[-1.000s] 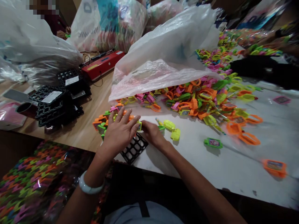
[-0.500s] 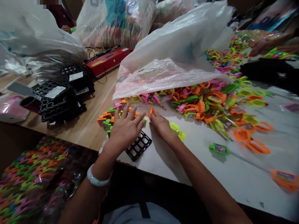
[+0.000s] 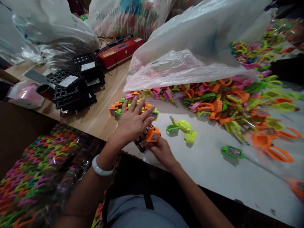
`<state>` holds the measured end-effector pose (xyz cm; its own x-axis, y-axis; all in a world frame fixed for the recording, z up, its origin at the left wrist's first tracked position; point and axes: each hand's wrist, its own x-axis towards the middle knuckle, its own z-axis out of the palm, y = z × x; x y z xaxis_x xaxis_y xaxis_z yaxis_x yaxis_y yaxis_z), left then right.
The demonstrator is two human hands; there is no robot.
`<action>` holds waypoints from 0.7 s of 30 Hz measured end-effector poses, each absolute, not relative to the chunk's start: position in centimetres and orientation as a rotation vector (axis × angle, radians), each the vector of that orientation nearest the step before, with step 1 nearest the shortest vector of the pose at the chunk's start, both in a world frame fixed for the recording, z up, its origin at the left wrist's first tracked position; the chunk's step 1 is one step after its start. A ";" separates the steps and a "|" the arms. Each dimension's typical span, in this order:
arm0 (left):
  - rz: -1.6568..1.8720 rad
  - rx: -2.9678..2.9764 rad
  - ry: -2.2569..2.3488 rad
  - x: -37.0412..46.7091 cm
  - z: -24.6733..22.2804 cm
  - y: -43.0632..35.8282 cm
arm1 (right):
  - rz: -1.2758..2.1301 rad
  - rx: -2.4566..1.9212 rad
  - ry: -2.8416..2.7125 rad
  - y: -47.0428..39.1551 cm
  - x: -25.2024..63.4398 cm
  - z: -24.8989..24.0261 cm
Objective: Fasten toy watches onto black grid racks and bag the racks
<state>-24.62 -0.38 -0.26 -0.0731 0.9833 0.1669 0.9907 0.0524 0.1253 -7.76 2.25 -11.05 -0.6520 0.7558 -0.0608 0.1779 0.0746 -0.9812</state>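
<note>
My left hand (image 3: 133,123) lies palm down with its fingers spread over a row of colourful toy watches (image 3: 117,114) in a black grid tray (image 3: 140,146). Much of the tray is hidden beneath this hand. At the tray's right side, my right hand (image 3: 162,152) grips an orange toy watch (image 3: 154,135), its picture face turned up. Just right of the hands, yellow plastic pieces (image 3: 187,129) and a green strap (image 3: 172,128) lie on the white surface.
A heap of toy watches (image 3: 211,104) spills from a large plastic bag (image 3: 185,63). Stacked black trays (image 3: 68,91) and a red sealer-like device (image 3: 121,53) stand at the back left. Bagged toys (image 3: 35,171) lie below the table's left edge. A green toy watch (image 3: 232,151) lies at right.
My right hand has come back toward me, bringing the orange toy watch to the tray's right side. My left hand stays spread over the row. The view has shifted slightly.
</note>
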 end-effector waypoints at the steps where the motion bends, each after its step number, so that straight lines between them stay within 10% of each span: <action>1: -0.317 -2.122 -2.240 -24.7 -0.3 -0.3 | 1.565 -0.910 -1.926 1.7 -8.3 -11.3; 21: -0.394 -2.252 -2.353 -25.5 0.1 -0.3 | 0.895 -0.691 -2.467 0.3 -12.0 -11.2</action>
<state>-25.51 -0.31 0.09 -0.0523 0.9966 0.0644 0.9632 0.0333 0.2668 -11.97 0.26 -11.24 -0.7860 0.5788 0.2171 0.3047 0.6683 -0.6786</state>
